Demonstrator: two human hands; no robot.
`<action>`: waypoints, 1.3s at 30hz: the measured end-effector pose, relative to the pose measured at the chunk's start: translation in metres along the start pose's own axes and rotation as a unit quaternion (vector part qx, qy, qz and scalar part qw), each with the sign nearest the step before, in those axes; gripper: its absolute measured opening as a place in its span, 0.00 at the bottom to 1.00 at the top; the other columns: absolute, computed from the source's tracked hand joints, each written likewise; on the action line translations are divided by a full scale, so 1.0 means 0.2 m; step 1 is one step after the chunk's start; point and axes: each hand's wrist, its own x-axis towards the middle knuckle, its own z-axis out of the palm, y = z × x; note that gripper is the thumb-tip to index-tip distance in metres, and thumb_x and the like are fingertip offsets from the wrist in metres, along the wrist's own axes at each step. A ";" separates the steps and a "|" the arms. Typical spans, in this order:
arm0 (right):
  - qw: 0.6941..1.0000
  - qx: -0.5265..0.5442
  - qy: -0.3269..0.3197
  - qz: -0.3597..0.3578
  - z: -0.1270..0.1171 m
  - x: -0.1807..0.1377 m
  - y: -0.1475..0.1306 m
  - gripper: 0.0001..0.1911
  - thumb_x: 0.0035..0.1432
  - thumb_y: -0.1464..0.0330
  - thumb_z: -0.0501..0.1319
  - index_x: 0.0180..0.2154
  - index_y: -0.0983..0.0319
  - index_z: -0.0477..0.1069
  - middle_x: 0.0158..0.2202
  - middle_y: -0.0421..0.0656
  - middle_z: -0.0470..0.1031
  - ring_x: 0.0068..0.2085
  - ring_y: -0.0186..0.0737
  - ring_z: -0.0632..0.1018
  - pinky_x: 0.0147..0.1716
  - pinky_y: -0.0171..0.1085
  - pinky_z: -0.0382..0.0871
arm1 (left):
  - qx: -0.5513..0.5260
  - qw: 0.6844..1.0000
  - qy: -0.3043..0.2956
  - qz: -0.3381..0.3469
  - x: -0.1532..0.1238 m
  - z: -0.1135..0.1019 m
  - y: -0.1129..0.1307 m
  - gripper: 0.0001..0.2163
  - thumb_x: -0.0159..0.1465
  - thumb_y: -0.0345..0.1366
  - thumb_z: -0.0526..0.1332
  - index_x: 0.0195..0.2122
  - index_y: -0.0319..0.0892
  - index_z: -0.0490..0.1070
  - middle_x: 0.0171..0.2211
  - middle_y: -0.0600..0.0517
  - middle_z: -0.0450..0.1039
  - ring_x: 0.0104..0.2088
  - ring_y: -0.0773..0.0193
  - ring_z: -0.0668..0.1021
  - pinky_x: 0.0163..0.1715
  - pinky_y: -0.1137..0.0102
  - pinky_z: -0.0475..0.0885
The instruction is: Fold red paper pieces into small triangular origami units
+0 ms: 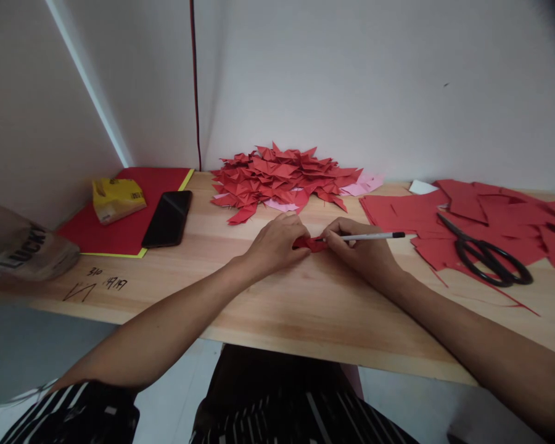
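Note:
Near the middle of the wooden table [277, 308], my left hand [281, 242] is closed on one end of a small folded red paper [315, 244]. My right hand [351, 243] grips a slim white pen with a black end [374, 236], which lies almost level and points left. The pen's tip meets the red paper between my hands; exactly how it touches is too small to tell. Just beyond my hands rises a pile of folded red paper pieces [277, 176], with some pink paper [365, 184] under its right side.
Black-handled scissors [490, 262] lie on red paper sheets [402, 213] at the right. On the left, a black phone [168, 219] and a yellow packet [117, 198] rest on a red folder [134, 179]. A "LUCKY" bag [37, 246] stands at the far left. A wall [351, 80] closes the back.

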 end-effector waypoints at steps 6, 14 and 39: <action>1.000 -0.006 -0.002 -0.003 0.00 0.00 0.01 0.08 0.56 0.71 0.57 0.25 0.61 0.68 0.22 0.39 0.71 0.23 0.32 0.66 0.23 0.33 0.58 | 0.001 1.000 0.000 0.006 0.00 0.00 0.00 0.03 0.58 0.30 0.65 0.33 0.41 0.71 0.35 0.50 0.72 0.40 0.59 0.73 0.43 0.64 0.70; 1.000 -0.009 0.001 -0.004 0.00 0.00 0.00 0.08 0.56 0.71 0.57 0.25 0.61 0.68 0.21 0.39 0.71 0.23 0.32 0.65 0.22 0.32 0.57 | 0.002 1.000 -0.007 0.003 0.00 -0.01 0.01 0.03 0.58 0.29 0.64 0.33 0.40 0.72 0.35 0.50 0.72 0.40 0.60 0.72 0.43 0.64 0.69; 1.000 0.020 0.019 0.012 -0.01 -0.01 0.00 0.08 0.56 0.71 0.58 0.25 0.60 0.68 0.26 0.41 0.74 0.26 0.35 0.70 0.24 0.35 0.60 | 0.001 1.000 0.005 -0.012 0.00 -0.01 0.01 0.03 0.58 0.29 0.64 0.33 0.41 0.71 0.34 0.50 0.71 0.39 0.60 0.72 0.42 0.64 0.69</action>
